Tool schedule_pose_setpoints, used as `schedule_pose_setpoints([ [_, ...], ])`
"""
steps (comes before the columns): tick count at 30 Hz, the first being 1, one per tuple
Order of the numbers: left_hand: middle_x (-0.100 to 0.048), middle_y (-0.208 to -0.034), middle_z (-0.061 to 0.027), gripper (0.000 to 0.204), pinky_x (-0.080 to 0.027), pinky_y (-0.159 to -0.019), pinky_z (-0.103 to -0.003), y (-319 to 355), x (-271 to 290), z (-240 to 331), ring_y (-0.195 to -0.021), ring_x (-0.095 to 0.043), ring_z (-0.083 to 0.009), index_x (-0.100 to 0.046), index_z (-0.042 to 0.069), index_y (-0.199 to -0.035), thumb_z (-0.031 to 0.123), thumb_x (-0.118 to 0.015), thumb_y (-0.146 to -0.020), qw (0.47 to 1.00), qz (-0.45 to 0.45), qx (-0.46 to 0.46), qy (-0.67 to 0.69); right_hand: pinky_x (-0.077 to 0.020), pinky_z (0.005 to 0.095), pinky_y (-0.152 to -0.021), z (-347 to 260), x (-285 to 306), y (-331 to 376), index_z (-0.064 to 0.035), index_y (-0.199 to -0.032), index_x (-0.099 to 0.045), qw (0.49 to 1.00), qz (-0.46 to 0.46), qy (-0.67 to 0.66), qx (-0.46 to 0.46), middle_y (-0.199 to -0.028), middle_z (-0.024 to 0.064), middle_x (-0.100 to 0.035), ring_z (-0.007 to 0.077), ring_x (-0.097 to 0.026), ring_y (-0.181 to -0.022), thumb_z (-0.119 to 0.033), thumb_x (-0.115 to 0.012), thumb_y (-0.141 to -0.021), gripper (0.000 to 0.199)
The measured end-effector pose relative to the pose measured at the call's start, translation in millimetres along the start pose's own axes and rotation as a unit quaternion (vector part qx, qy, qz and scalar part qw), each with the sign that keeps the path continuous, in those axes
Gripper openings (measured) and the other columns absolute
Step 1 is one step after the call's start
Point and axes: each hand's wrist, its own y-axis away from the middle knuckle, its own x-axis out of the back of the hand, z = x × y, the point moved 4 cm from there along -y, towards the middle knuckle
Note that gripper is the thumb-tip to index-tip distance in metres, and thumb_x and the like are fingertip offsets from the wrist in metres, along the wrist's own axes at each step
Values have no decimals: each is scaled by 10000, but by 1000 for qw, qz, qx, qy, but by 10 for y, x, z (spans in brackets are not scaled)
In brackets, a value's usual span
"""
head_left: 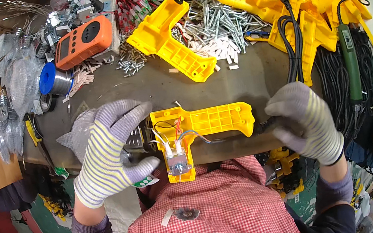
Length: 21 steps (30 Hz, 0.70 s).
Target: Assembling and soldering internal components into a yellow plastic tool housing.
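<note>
Left hand (111,151): we gripped a silver part at the yellow shell's (198,129) left end.
Right hand (305,121): we curled it round the black cord (294,44).
Shell: on the surface (248,74).

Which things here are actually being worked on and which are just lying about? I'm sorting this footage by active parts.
In hand:
left hand at the metal barrel end of the open yellow housing
right hand gripping the black cord at the handle end

Lying about:
spare yellow shell
orange meter
screw pile
blue solder spool
green tool
</note>
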Motion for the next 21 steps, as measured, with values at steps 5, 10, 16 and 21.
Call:
schedule_pose_setpoints([
  [5,-619,-1162,-95,641,-393,-1026,-502,-416,-134,355,-1130,-580,-298,-642,92,-1188,461,-750,-675,990,-51,-112,-68,-504,460,-901,133,-257,64,-121,-949,-701,964,-16,228,135,-944,36,-650,241,-604,-1044,-170,-752,-633,324],
  [10,-622,-774,20,238,-388,-1027,-532,-340,-100,322,-863,-652,-196,-749,144,-929,191,-761,-696,990,51,-132,13,-491,482,-940,36,-136,-93,-136,-921,-690,982,122,87,118,-874,6,-649,234,-641,-843,-175,-705,-690,234],
  [16,-600,-798,0,240,-416,-981,-533,-255,-133,191,-829,-611,-228,-770,161,-915,231,-742,-687,991,56,-118,-13,-511,460,-878,53,-274,-119,-126,-921,-682,964,105,192,149,-858,8,-652,218,-634,-800,-138,-690,-683,239],
  [21,-586,-868,-27,333,-421,-961,-530,-235,-190,173,-868,-588,-254,-768,169,-984,321,-711,-694,991,35,-120,-53,-524,423,-825,17,-302,-113,-130,-902,-670,940,110,255,200,-906,23,-659,196,-630,-788,-166,-673,-682,223],
])
